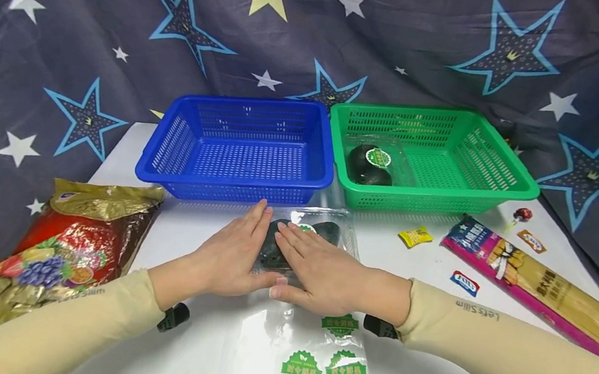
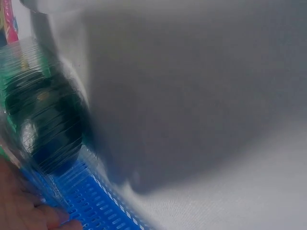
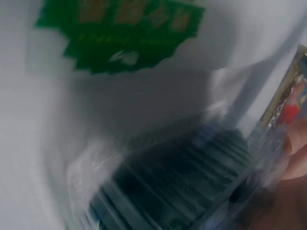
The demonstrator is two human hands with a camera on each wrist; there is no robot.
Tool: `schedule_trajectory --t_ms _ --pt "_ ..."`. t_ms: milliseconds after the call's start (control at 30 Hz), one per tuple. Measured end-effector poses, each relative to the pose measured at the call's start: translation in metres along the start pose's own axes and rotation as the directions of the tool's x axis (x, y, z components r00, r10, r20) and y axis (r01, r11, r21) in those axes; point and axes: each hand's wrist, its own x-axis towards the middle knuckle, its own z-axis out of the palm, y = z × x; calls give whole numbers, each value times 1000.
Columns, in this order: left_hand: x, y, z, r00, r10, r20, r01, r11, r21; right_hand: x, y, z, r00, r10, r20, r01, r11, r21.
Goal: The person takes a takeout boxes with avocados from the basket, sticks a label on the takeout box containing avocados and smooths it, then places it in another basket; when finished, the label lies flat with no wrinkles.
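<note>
A clear plastic box (image 1: pixel 348 224) with dark green, avocado-like fruits (image 1: pixel 325 232) inside lies at the middle of the white table. Both hands reach over it with straight fingers. My left hand (image 1: pixel 231 256) lies along the box's left side. Fingertips of my right hand (image 1: pixel 325 271) rest on its top, beside a partly covered round sticker, and the thumbs meet at the near side. In the left wrist view the dark fruit (image 2: pixel 48 122) shows through the clear wall; in the right wrist view the ribbed box (image 3: pixel 177 179) is blurred. A sheet of green stickers (image 1: pixel 256 356) lies just below the hands.
Behind stand a blue basket (image 1: pixel 237 192) and a green basket (image 1: pixel 444 195), the latter holding another boxed pair of dark fruits (image 1: pixel 369 165). A candy bag (image 1: pixel 68 246) lies left. At right are a pasta pack (image 1: pixel 540 282), small wrapped candies (image 1: pixel 415 236) and a lollipop (image 1: pixel 523 214).
</note>
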Motion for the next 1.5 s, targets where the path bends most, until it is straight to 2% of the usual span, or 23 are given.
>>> schedule_trajectory --t_ms 233,500,633,867,1067,1267,1367,1500 --pt "-1 -1 -1 1000 6 -10 -6 1000 20 -3 2 1 997 78 -22 -80 995 -67" --pt "-1 0 -1 1000 6 -9 -6 1000 26 -9 7 2 990 127 -55 -131 989 -74" --pt "0 2 -3 1000 -10 -3 10 999 50 -15 12 3 991 107 -83 -114 989 -96" --pt "1 6 -7 1000 -7 13 5 985 171 -18 17 4 994 74 -79 -81 993 -81" --pt "3 4 -7 999 47 -16 -45 989 138 -18 17 4 995 67 -75 -74 993 -90" --pt "3 3 -7 999 47 -7 -45 991 125 -8 6 1 1000 5 -31 -6 1000 -30" --pt "2 3 -7 999 43 1 -43 992 120 -4 0 0 1000 1 0 -1 1000 -3" --pt "3 4 -6 999 36 13 -37 993 111 -5 -2 1 1000 -17 -4 17 1000 17"
